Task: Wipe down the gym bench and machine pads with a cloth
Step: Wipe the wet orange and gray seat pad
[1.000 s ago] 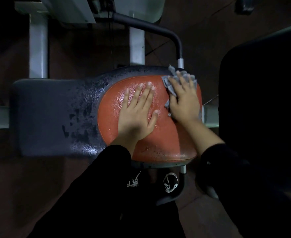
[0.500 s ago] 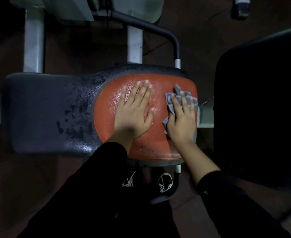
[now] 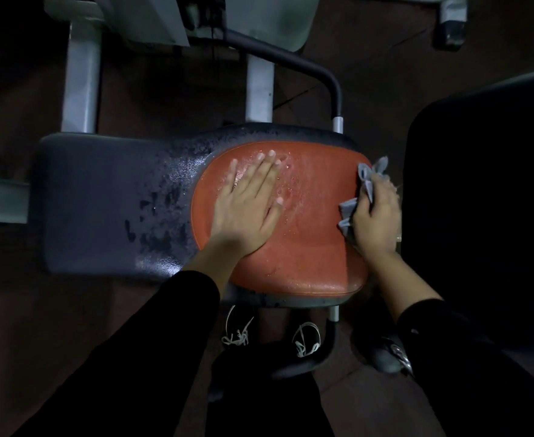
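Note:
A gym bench lies across the view, with a dark blue pad (image 3: 101, 197) on the left and a wet orange seat pad (image 3: 309, 247) on the right. My left hand (image 3: 246, 209) rests flat on the orange pad, fingers straight. At the pad's right edge my right hand (image 3: 377, 219) grips a crumpled grey cloth (image 3: 365, 181), with its fingers curled over the rim. Water droplets cover the orange pad and the near part of the blue one.
A black curved handle bar (image 3: 306, 67) and white machine frame posts (image 3: 79, 80) stand behind the bench. A large black pad (image 3: 486, 184) fills the right side. My shoes (image 3: 272, 339) are under the bench's near edge, beside another handle (image 3: 385, 357).
My right hand with the cloth slid from the pad's far corner toward me, then out to the right edge. My left hand stayed flat on the orange pad.

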Available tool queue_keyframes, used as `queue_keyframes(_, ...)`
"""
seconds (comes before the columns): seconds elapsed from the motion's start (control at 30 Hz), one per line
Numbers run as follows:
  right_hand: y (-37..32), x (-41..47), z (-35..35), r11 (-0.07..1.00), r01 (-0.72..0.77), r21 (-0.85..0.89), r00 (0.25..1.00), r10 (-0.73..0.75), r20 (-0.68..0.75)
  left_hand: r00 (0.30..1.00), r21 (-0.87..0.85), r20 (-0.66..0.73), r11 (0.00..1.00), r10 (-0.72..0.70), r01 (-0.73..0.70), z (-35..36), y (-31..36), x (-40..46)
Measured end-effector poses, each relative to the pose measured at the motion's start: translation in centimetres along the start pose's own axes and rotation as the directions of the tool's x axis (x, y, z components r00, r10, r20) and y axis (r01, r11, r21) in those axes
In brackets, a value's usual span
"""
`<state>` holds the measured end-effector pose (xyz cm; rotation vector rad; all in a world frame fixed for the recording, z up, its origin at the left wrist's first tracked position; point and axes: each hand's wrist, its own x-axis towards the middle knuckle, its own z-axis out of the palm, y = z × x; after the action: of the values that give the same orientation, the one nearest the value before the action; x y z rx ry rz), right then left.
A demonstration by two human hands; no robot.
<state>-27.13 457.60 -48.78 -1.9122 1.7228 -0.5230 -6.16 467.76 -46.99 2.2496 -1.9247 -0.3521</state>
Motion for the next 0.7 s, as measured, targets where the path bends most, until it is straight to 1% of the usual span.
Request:
queue_keyframes(0.03,-1.0,-0.2,0.2,0.994,0.109,0.008,0.994,-0.109,0.019,1.000,0.009,-0.016,1.000,-0.014,0.014,-0.4,-0.7,-0.1)
queue_keyframes(0.07,-2.5,-0.3,0.5,0.978,0.207,0.018,0.975,-0.208,0.075,0.999,0.012,-0.024,0.999,-0.030,0.030,-0.7,-1.5,-0.2)
queue_keyframes(0.13,-5.2,-0.3,1.6,0.923,0.386,-0.013,0.899,-0.373,0.232,0.998,0.007,-0.018,0.998,-0.066,0.067,-1.1,-3.3,-0.3)
queue_keyframes(0.2,-6.7,-0.2,3.0,0.840,0.527,-0.128,0.821,-0.465,0.331,0.996,0.003,0.011,0.996,-0.089,0.089,-1.0,-4.7,-0.5)
queue_keyframes(0.23,-6.9,-0.1,3.6,0.815,0.553,-0.172,0.807,-0.473,0.353,0.996,-0.012,0.029,0.996,-0.090,0.090,-0.8,-5.1,-0.6)
queue_keyframes(0.3,-6.6,0.2,4.4,0.821,0.537,-0.195,0.818,-0.449,0.361,0.996,-0.047,0.028,0.995,-0.083,0.085,-0.4,-5.4,-0.8)
queue_keyframes(0.47,-7.2,-0.2,5.1,0.853,0.496,-0.166,0.846,-0.431,0.313,0.997,-0.086,-0.018,0.994,-0.068,0.067,0.0,-5.7,-0.8)
queue_keyframes(0.53,-7.9,-1.9,5.3,0.869,0.474,-0.144,0.854,-0.413,0.317,0.997,-0.112,-0.041,0.992,-0.059,0.054,0.0,-5.8,-0.8)
queue_keyframes(0.6,-7.7,-4.9,5.2,0.847,0.514,-0.134,0.822,-0.443,0.358,0.997,-0.131,-0.059,0.991,-0.046,0.038,0.0,-5.9,-0.8)
queue_keyframes(0.63,-7.2,-6.5,5.0,0.819,0.561,-0.121,0.788,-0.483,0.381,0.997,-0.129,-0.063,0.991,-0.040,0.032,0.0,-5.9,-0.8)
queue_keyframes(0.7,-5.0,-9.1,3.9,0.732,0.676,-0.088,0.688,-0.583,0.432,0.997,-0.124,-0.063,0.992,-0.037,0.029,0.0,-6.0,-0.8)
